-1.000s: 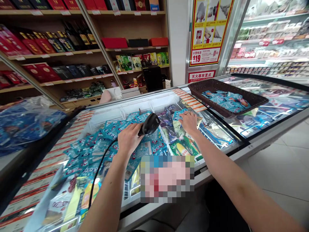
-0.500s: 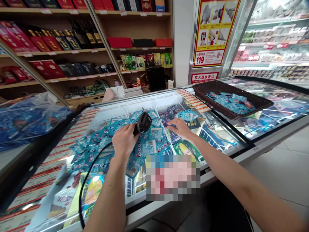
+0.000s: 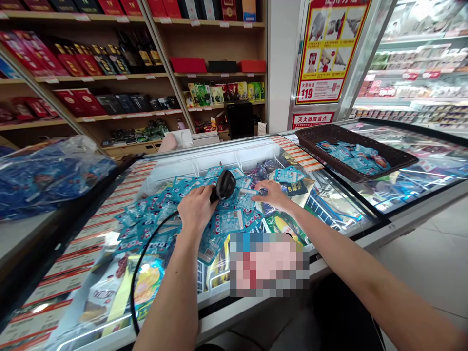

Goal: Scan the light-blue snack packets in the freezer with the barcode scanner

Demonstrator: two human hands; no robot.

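My left hand (image 3: pixel 197 207) is wrapped round the handle of a black barcode scanner (image 3: pixel 225 184), whose head tilts over a heap of small blue packets (image 3: pixel 161 214) in the chest freezer. A black cable runs from it down past my forearm. At the heap's right side, my right hand (image 3: pixel 273 195) pinches the edge of one blue packet (image 3: pixel 248 191), which is tilted up a little. A few more blue packets (image 3: pixel 288 174) lie just beyond my right hand, on top of larger bags. Another packet (image 3: pixel 231 220) lies below the scanner with its barcode label upward.
A brown basket (image 3: pixel 310 151) holding blue packets stands on the freezer at the right. White wire dividers split the freezer. A plastic-wrapped blue bundle (image 3: pixel 47 180) lies at the left. Stocked shelves (image 3: pixel 219 44) stand behind. Part of the freezer's front is pixelated.
My right hand has closed on a blue packet at the heap's edge and tilted it up. The scanner stays in my left hand. The whole view has shifted slightly.
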